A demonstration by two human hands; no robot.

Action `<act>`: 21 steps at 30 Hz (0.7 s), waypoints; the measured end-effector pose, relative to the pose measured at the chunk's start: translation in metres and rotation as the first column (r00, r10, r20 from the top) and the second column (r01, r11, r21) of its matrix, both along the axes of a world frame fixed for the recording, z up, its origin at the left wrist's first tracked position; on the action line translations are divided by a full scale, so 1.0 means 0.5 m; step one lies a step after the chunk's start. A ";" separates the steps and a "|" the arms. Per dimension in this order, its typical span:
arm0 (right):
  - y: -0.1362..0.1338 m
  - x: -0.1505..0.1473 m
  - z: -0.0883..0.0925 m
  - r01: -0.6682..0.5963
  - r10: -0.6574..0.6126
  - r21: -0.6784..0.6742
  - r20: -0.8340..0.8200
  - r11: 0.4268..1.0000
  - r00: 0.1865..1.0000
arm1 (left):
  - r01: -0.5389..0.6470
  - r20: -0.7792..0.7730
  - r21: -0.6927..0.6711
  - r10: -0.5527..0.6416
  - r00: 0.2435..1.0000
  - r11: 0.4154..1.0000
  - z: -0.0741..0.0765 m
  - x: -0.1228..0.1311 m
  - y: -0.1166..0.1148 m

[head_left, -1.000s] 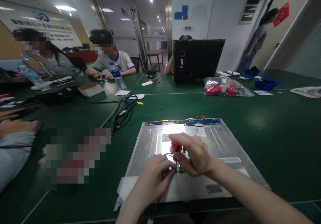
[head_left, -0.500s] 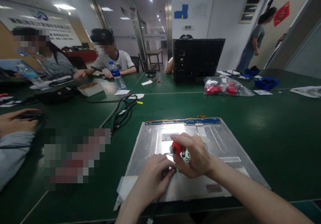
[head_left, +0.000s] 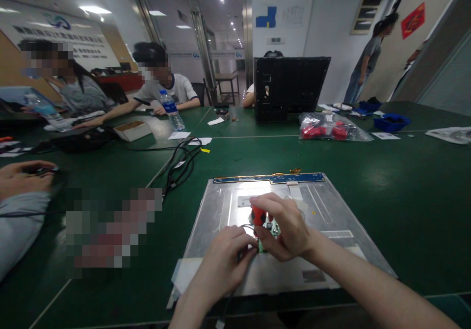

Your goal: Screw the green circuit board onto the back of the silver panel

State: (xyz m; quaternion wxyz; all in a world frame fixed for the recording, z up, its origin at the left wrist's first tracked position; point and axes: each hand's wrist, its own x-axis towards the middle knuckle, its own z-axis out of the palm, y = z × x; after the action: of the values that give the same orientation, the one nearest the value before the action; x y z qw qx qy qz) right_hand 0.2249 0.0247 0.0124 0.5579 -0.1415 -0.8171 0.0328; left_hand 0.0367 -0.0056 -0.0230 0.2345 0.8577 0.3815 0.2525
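Note:
A silver metal panel (head_left: 287, 277) with a blue circuit strip (head_left: 305, 177) along its far edge lies on the green table. Near its middle is a small green circuit board (head_left: 274, 228). My right hand (head_left: 289, 226) is closed round a red and black screwdriver handle (head_left: 258, 215), held upright over the board's left side. Just left of it, my left hand (head_left: 230, 255) has its fingers pressed together at the board's edge, by a black cable that runs down under the palm. My fingers hide what the left fingertips grip.
Coiled black cables (head_left: 184, 164) lie left of the panel. Behind stand a black monitor (head_left: 290, 88), a bag of red items (head_left: 327, 127), a blue tray (head_left: 392, 122) and a bottle (head_left: 171, 110). Another person's hand (head_left: 25, 179) is at the left edge.
The red handle has tilted more upright, and my right fingers have shifted slightly round it. My left hand stays put. A seated person's arm has reached further left; the standing person has moved slightly.

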 end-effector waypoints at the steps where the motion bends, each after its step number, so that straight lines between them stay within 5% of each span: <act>1: 0.000 0.000 0.000 -0.002 0.002 0.002 -0.008 1.000 1.000 | 0.000 -0.010 -0.002 0.000 1.000 1.000 0.000 0.000 0.000; 13: -0.003 -0.002 0.000 0.177 -0.177 0.075 -0.007 0.981 0.984 | 0.000 0.024 0.046 -0.001 1.000 0.999 -0.003 0.003 -0.002; 21: -0.003 0.002 -0.001 0.059 -0.059 0.021 0.012 0.998 0.998 | -0.020 -0.015 0.028 0.020 1.000 0.999 0.000 0.002 -0.002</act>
State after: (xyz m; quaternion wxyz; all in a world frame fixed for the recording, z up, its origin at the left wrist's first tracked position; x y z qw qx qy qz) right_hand 0.2260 0.0230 0.0121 0.5548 -0.1600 -0.8164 0.0072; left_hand 0.0375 -0.0064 -0.0230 0.2173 0.8588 0.3883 0.2537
